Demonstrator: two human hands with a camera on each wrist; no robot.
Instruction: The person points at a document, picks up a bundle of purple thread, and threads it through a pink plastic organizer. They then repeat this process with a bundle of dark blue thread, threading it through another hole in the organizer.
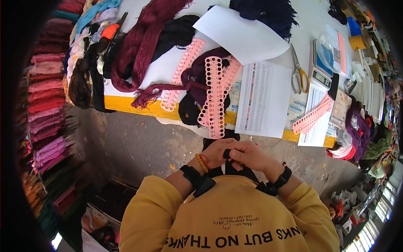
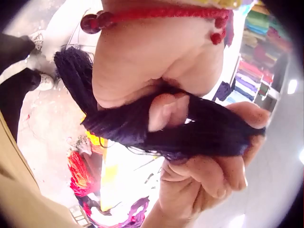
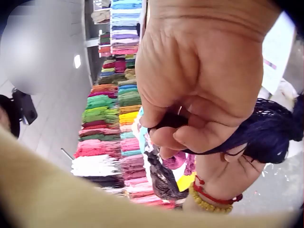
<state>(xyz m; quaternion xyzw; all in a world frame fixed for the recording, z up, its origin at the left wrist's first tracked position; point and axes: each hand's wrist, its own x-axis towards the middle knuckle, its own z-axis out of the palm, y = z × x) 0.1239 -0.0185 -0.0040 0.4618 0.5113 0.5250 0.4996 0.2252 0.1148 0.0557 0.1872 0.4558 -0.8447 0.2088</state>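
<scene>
Both hands meet in front of the yellow sweater in the head view, with dark navy thread between them. The left hand (image 1: 215, 153), wearing a yellow bead bracelet, grips the thread (image 2: 118, 124); a fingertip shows between its strands in the left wrist view. Against it, the right hand (image 1: 254, 156) pinches the dark bundle with curled fingers (image 3: 204, 135). Loose strands (image 3: 273, 128) spread out beside the hands in the right wrist view. The palms hide part of the bundle.
Pink hole-punched cards (image 1: 215, 96), a printed sheet (image 1: 262, 101), scissors (image 1: 299, 73) and a scale (image 1: 321, 75) lie on the table. Maroon skeins (image 1: 140, 46) are at its left part. The yellow table edge (image 1: 130, 106) is just beyond the hands; coloured yarn (image 1: 46, 101) hangs at the far left.
</scene>
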